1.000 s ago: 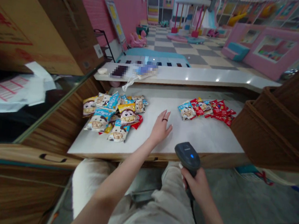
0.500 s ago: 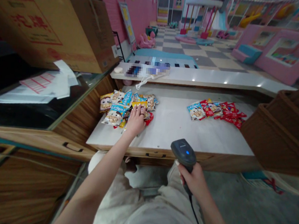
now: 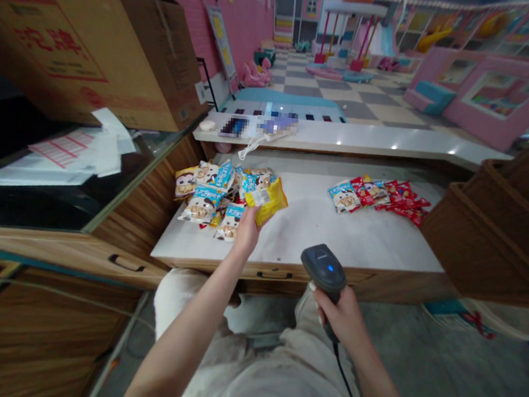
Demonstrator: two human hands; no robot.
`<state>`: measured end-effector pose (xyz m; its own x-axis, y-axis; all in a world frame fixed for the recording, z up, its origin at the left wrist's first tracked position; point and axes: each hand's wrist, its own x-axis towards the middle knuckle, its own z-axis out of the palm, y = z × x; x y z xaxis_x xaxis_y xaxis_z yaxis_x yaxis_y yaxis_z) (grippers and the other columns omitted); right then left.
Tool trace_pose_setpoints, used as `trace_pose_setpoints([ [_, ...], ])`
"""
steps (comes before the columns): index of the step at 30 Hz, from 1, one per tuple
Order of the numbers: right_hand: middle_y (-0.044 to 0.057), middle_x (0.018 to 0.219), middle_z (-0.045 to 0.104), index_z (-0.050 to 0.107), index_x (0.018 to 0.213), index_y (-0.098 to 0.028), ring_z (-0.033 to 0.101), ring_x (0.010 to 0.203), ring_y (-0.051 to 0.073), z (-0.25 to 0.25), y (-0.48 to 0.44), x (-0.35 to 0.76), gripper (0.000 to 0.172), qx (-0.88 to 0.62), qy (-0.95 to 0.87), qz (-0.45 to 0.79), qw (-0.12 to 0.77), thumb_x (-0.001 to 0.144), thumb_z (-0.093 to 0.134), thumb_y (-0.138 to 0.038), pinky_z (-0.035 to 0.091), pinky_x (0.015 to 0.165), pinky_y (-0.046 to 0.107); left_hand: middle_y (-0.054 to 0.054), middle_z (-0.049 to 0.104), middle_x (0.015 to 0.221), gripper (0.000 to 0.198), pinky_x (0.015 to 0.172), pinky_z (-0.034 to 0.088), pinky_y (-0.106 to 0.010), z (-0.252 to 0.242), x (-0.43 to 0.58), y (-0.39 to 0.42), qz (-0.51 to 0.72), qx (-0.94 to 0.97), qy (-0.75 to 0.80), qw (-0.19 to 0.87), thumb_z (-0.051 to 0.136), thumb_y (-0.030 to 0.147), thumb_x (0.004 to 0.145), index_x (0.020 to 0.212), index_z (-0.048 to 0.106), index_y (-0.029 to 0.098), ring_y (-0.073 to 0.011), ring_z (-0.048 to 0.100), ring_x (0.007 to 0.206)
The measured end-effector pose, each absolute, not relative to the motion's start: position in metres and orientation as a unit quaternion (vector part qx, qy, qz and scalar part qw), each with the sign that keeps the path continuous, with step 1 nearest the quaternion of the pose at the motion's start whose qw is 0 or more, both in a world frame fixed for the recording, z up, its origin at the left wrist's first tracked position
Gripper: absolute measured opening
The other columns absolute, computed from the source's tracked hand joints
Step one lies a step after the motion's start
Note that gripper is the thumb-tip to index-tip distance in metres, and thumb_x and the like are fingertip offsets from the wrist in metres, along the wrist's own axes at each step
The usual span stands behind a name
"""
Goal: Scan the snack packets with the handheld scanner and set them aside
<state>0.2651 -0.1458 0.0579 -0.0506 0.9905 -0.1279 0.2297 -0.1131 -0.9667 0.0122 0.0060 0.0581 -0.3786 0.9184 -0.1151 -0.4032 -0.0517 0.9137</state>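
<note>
Yellow snack packet (image 3: 268,201) lifted in fingers (image 3: 257,218)

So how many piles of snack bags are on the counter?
2: on the white counter, a bigger pile just past the left hand, and a smaller pile near the right end.

Light is fairly dim and even, falling from overhead: small white glints line the far counter (image 3: 354,138), and shadows stay soft. The wide lens bends the edges of the view, warping the box (image 3: 86,50) and the basket (image 3: 489,239), while the packets (image 3: 218,194) look slightly soft. Pixelated patches (image 3: 233,126) blur the items on that counter.
</note>
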Motion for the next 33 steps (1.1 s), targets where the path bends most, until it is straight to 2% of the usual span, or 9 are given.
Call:
trace_pose_setpoints([
  [3,-0.001,0.043,0.059,0.06,0.062,-0.029,0.058,0.038,0.019,0.053,-0.142,0.264,0.043,-0.57,-0.536,0.49,0.384,0.086,0.082,-0.057,0.046,0.046,0.029,-0.012,0.085,0.134,0.039,0.122,0.061,-0.059,0.043,0.034,-0.001,0.656,0.152,0.438,0.595,0.061,0.025,0.098,0.134,0.073,0.019,-0.0331,0.074,0.143],
  [6,-0.003,0.044,0.058,0.06,0.065,-0.029,0.056,0.037,0.018,0.051,-0.141,0.261,0.04,-0.582,-0.528,0.478,0.393,0.085,0.079,-0.058,0.044,0.045,0.028,-0.015,0.085,0.132,0.031,0.118,0.064,-0.059,0.027,0.044,-0.006,0.63,0.14,0.439,0.625,0.071,0.027,0.096,0.125,0.074,0.017,-0.0354,0.076,0.141],
  [10,-0.004,0.045,0.057,0.059,0.066,-0.03,0.055,0.038,0.017,0.053,-0.14,0.256,0.038,-0.582,-0.529,0.475,0.395,0.084,0.079,-0.057,0.044,0.044,0.028,-0.015,0.085,0.135,0.044,0.122,0.061,-0.062,0.012,0.044,-0.01,0.614,0.209,0.435,0.624,0.092,0.033,0.086,0.124,0.075,0.019,-0.039,0.073,0.145],
  [14,-0.004,0.043,0.056,0.059,0.066,-0.029,0.054,0.036,0.017,0.058,-0.136,0.249,0.04,-0.581,-0.523,0.49,0.386,0.082,0.08,-0.06,0.044,0.044,0.028,-0.015,0.084,0.138,0.052,0.128,0.054,-0.066,0.004,0.043,-0.012,0.609,0.247,0.425,0.623,0.098,0.034,0.08,0.125,0.075,0.02,-0.0408,0.07,0.149],
  [17,-0.004,0.042,0.054,0.057,0.064,-0.03,0.053,0.036,0.017,0.062,-0.133,0.243,0.041,-0.571,-0.529,0.497,0.384,0.083,0.078,-0.059,0.043,0.045,0.028,-0.015,0.085,0.137,0.049,0.129,0.053,-0.066,0.001,0.044,-0.012,0.616,0.241,0.434,0.611,0.095,0.034,0.079,0.122,0.076,0.02,-0.0417,0.069,0.151],
  [21,-0.005,0.04,0.054,0.057,0.064,-0.03,0.053,0.035,0.017,0.067,-0.131,0.238,0.039,-0.565,-0.537,0.499,0.379,0.083,0.078,-0.057,0.044,0.045,0.028,-0.016,0.088,0.127,0.035,0.127,0.057,-0.061,0.003,0.046,-0.01,0.626,0.205,0.436,0.613,0.084,0.044,0.09,0.113,0.079,0.019,-0.0391,0.068,0.153],
  [26,-0.004,0.039,0.054,0.056,0.061,-0.03,0.054,0.034,0.017,0.073,-0.131,0.235,0.039,-0.563,-0.544,0.498,0.373,0.082,0.075,-0.057,0.045,0.045,0.027,-0.016,0.088,0.124,0.037,0.123,0.061,-0.056,0.006,0.047,-0.009,0.625,0.173,0.441,0.62,0.076,0.05,0.098,0.114,0.079,0.017,-0.0375,0.073,0.147],
  [33,-0.003,0.039,0.055,0.055,0.058,-0.03,0.055,0.035,0.017,0.073,-0.132,0.235,0.043,-0.554,-0.554,0.495,0.375,0.085,0.075,-0.056,0.045,0.046,0.027,-0.016,0.09,0.118,0.035,0.124,0.061,-0.055,0.007,0.049,-0.009,0.628,0.183,0.428,0.623,0.07,0.045,0.102,0.116,0.082,0.016,-0.0363,0.076,0.143],
])
